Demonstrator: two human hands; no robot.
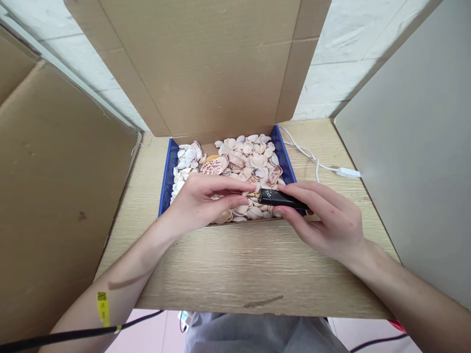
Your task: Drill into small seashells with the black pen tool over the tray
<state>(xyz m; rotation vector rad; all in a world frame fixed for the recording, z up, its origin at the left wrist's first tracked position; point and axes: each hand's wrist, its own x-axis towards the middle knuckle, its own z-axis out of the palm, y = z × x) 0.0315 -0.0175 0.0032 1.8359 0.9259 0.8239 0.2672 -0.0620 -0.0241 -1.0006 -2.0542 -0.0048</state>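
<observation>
My right hand (pixel 324 215) grips a small black mini drill (pixel 279 198) with white markings and a brass-coloured chuck (pixel 253 195) at its left end. My left hand (pixel 206 198) has its thumb and index finger closed around the front of the chuck; whether a thin bit sits between them cannot be made out. Both hands are above the near part of a blue-sided box (pixel 166 181) filled with pale seashells (pixel 257 161). A red-speckled scallop shell (pixel 213 166) lies near the box's middle, beside a yellowish shell (pixel 212 158).
The box's cardboard lid (pixel 206 63) stands up behind it. On the right, a white cable (pixel 307 153) with an inline switch (pixel 348 172) lies on the wooden table (pixel 235 274). A cardboard panel (pixel 55 196) and a grey panel (pixel 412 147) flank the table. A black cable (pixel 66 336) crosses the lower left.
</observation>
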